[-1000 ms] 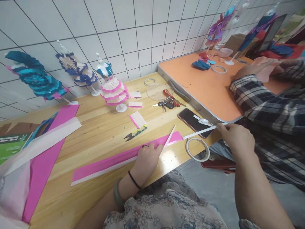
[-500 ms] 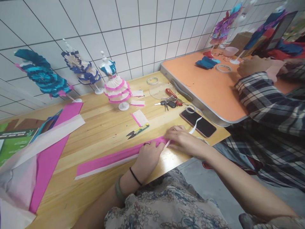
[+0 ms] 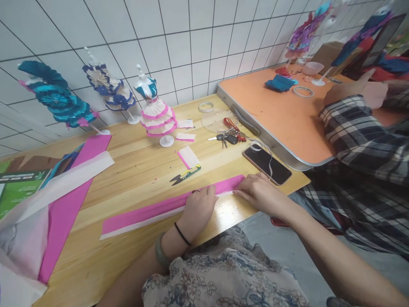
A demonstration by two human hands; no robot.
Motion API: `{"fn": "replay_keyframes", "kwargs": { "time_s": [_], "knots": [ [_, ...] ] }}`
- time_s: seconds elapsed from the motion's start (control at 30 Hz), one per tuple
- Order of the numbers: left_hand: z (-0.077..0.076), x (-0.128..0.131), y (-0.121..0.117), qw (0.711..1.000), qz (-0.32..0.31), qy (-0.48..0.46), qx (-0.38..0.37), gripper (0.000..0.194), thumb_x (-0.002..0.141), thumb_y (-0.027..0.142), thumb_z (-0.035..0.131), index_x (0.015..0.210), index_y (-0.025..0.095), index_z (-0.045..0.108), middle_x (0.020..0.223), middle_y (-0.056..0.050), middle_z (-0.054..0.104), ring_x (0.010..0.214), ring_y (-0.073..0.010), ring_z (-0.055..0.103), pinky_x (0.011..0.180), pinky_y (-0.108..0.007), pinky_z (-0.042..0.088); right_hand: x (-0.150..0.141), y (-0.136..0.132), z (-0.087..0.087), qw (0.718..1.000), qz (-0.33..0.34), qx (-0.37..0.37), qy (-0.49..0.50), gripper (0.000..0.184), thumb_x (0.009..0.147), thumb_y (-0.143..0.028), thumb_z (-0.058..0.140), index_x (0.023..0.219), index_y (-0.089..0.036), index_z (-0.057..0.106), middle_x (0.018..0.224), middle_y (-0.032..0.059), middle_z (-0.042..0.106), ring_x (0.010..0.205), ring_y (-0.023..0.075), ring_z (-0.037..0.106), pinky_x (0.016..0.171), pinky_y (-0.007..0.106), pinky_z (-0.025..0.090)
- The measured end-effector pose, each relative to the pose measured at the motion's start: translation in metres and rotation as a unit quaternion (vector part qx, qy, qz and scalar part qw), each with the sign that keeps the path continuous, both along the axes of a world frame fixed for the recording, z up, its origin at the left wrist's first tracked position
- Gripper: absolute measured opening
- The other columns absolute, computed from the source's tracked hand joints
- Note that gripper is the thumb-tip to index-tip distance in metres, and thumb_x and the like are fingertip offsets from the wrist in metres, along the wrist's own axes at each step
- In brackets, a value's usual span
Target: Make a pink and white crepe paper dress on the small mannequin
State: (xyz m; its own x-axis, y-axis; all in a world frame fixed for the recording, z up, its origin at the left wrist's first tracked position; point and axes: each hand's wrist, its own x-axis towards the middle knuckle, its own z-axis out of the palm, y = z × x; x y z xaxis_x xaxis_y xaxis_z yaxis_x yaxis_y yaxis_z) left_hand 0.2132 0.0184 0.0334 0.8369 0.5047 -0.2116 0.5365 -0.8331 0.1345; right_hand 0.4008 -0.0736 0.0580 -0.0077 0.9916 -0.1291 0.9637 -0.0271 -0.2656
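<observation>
A long pink crepe paper strip (image 3: 145,212) with a white paper edge (image 3: 143,224) along its near side lies across the wooden table. My left hand (image 3: 198,209) presses on its middle, fingers bent and close together over it. At the strip's right end, my right hand (image 3: 260,192) has its fingers and thumb closed on the paper. Just behind the strip lie thread snips (image 3: 185,175). A narrow white ribbon-like strip (image 3: 271,160) curls over the phone (image 3: 267,164) beside my right hand.
Doll forms in paper dresses stand along the tiled wall, the nearest with a pink-trimmed skirt (image 3: 159,117). Keys (image 3: 227,138) and small paper pieces (image 3: 188,157) lie mid-table. Larger pink paper (image 3: 65,228) is at left. A co-worker's plaid sleeve (image 3: 347,123) rests at the orange table (image 3: 277,115).
My right hand has come left from the table's right edge, letting go of the stretched narrow white strip, and now grips the pink strip's right end. My left hand stays on the pink strip.
</observation>
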Motion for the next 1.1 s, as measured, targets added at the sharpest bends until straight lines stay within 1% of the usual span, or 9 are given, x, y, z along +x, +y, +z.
{"fn": "replay_keyframes", "kwargs": {
  "time_s": [0.1,0.2,0.37,0.57,0.8,1.0,1.1],
  "knots": [
    [0.000,0.003,-0.001,1.000,0.017,0.008,0.003,0.017,0.093,0.032,0.036,0.099,0.019,0.046,0.088,-0.006,0.064,0.080,-0.0237,0.063,0.065,-0.032,0.047,-0.001,-0.002,-0.003,0.998,-0.044,-0.020,-0.043,0.035,0.093,-0.033,0.040,0.075,-0.017,0.065,0.073,0.0065,0.066,0.079,0.0195,0.057,0.073,0.032,0.027],
    [0.002,0.007,-0.001,0.999,0.031,0.015,0.003,0.017,0.092,0.031,0.036,0.099,0.020,0.046,0.088,-0.006,0.064,0.079,-0.0243,0.064,0.064,-0.033,0.047,-0.002,-0.001,-0.006,0.994,-0.072,-0.041,-0.074,0.038,0.093,-0.035,0.038,0.073,-0.016,0.064,0.071,0.0076,0.065,0.078,0.0198,0.056,0.070,0.031,0.025],
    [0.003,0.013,-0.002,0.998,0.053,0.025,-0.001,0.016,0.092,0.031,0.038,0.097,0.019,0.047,0.089,-0.006,0.065,0.079,-0.0249,0.065,0.063,-0.033,0.047,-0.003,0.000,-0.009,0.990,-0.096,-0.061,-0.078,0.036,0.091,-0.034,0.040,0.071,-0.017,0.064,0.070,0.0071,0.065,0.076,0.0192,0.057,0.067,0.030,0.023],
    [0.001,0.015,-0.002,0.997,0.066,0.032,0.002,0.016,0.092,0.032,0.037,0.097,0.020,0.047,0.088,-0.007,0.065,0.078,-0.0256,0.065,0.063,-0.033,0.047,-0.004,0.003,-0.008,0.986,-0.104,-0.086,-0.096,0.037,0.090,-0.030,0.038,0.065,-0.016,0.061,0.068,0.0074,0.065,0.074,0.0190,0.058,0.065,0.030,0.023],
    [0.000,0.017,-0.001,0.997,0.070,0.029,0.003,0.016,0.091,0.033,0.038,0.096,0.020,0.047,0.088,-0.006,0.065,0.077,-0.0257,0.065,0.061,-0.032,0.047,-0.002,0.005,-0.010,0.984,-0.105,-0.091,-0.110,0.037,0.089,-0.026,0.036,0.062,-0.016,0.060,0.064,0.0076,0.063,0.069,0.0181,0.056,0.063,0.029,0.023],
    [0.001,0.017,-0.003,0.997,0.071,0.032,0.010,0.018,0.092,0.033,0.036,0.095,0.019,0.047,0.085,-0.007,0.065,0.076,-0.0255,0.065,0.061,-0.033,0.048,-0.002,0.008,-0.009,0.985,-0.102,-0.100,-0.097,0.034,0.088,-0.024,0.037,0.063,-0.016,0.059,0.063,0.0074,0.062,0.066,0.0173,0.055,0.065,0.029,0.027],
    [0.003,0.018,-0.004,0.997,0.072,0.038,0.013,0.020,0.093,0.032,0.034,0.095,0.018,0.048,0.086,-0.008,0.065,0.077,-0.0259,0.065,0.061,-0.033,0.048,0.001,0.008,-0.007,0.986,-0.095,-0.109,-0.082,0.035,0.089,-0.025,0.036,0.064,-0.016,0.059,0.064,0.0073,0.061,0.065,0.0171,0.055,0.066,0.029,0.029]
  ]
}}
